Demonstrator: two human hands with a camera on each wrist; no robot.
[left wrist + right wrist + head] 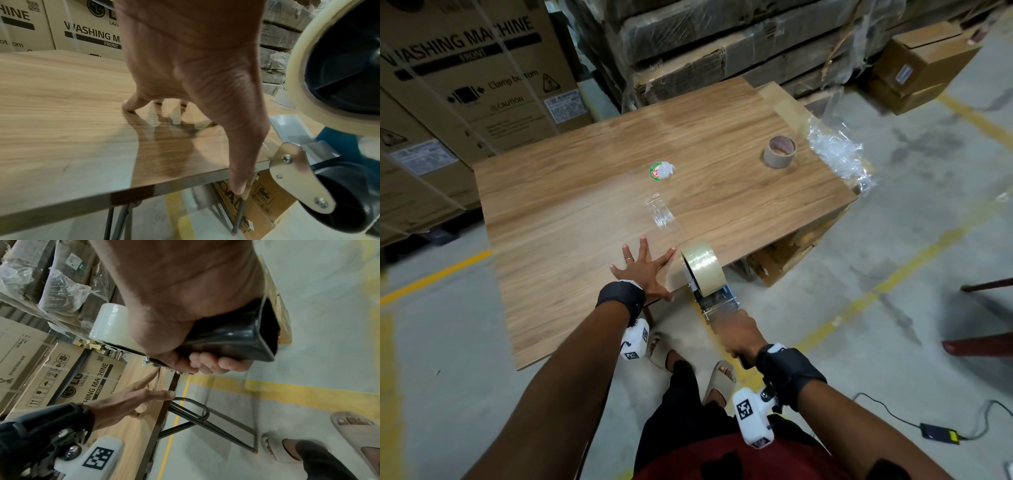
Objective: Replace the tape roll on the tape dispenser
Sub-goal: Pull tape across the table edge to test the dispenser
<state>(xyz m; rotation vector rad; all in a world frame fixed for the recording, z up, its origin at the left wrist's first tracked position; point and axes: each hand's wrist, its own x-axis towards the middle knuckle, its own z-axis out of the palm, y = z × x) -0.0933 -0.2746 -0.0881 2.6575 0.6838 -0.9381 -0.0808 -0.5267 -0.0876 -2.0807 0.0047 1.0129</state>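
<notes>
Right hand (739,337) grips dispenser (717,301) handle, new roll (702,267) at its 12 o'clock; left hand (645,270) spread flat on counter (585,205), nearer.

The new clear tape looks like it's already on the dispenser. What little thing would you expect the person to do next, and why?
Probably draw the dispenser back along the table to test the feed. The right hand grips its handle, the full tape roll sits on the hub, its front end meets the table's near edge, and the left hand is spread flat on the top beside it. The empty core stands far off.
</notes>
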